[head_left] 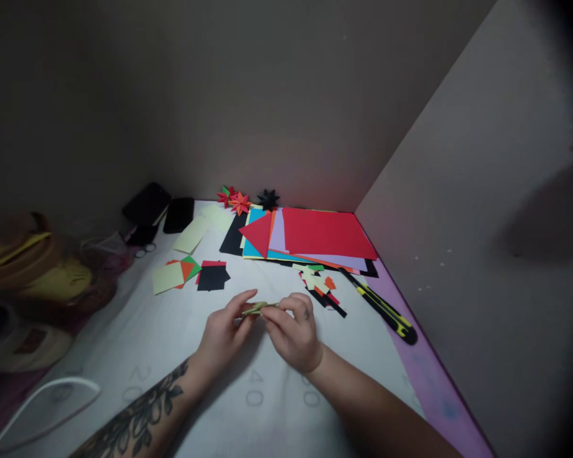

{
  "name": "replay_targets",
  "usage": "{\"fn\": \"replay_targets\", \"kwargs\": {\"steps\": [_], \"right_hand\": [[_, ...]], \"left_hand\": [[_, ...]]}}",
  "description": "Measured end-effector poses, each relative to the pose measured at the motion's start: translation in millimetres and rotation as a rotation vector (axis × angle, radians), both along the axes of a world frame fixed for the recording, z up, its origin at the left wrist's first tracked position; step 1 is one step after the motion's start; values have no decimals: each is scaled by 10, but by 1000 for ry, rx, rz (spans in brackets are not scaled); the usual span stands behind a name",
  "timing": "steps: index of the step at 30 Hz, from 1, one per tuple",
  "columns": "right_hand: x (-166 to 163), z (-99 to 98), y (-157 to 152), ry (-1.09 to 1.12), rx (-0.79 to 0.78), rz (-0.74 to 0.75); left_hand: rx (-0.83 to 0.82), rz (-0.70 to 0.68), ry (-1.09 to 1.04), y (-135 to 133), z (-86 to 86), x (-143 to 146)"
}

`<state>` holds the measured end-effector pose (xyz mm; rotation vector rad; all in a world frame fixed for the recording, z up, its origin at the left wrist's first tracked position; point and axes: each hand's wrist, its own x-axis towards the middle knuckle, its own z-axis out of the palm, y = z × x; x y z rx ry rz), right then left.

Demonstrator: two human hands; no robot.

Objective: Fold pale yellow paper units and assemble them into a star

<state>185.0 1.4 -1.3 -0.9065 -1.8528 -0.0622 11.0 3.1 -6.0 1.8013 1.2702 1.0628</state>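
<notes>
Between my two hands, above the middle of the white table cover, is a small folded piece of pale green paper (256,308). My left hand (226,322) pinches its left side with thumb and fingers. From the right, my right hand (293,327) grips the other side between thumb and fingertips, hiding part of the folds. Beyond my left hand lie a stack of black and red paper squares (212,277) and a fan of pale green, orange and green squares (168,277). Past my right hand is a heap of coloured paper scraps (318,283).
Large coloured sheets (329,232) lie at the back, with folded paper stars (240,203) behind them by the wall. A black and yellow utility knife (382,308) rests at right. Dark phone-like objects (179,215) and small scissors (146,250) lie back left; a yellow bag (52,273) stands left.
</notes>
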Motion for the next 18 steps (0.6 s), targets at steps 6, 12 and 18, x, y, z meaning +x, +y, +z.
{"fn": "replay_targets", "kwargs": {"steps": [6, 12, 18], "right_hand": [[-13, 15, 22, 30, -83, 14], [-9, 45, 29, -64, -107, -22], [26, 38, 59, -134, -127, -52]], "left_hand": [[39, -4, 70, -6, 6, -16], [60, -19, 163, 5, 26, -37], [129, 7, 277, 24, 32, -37]]}}
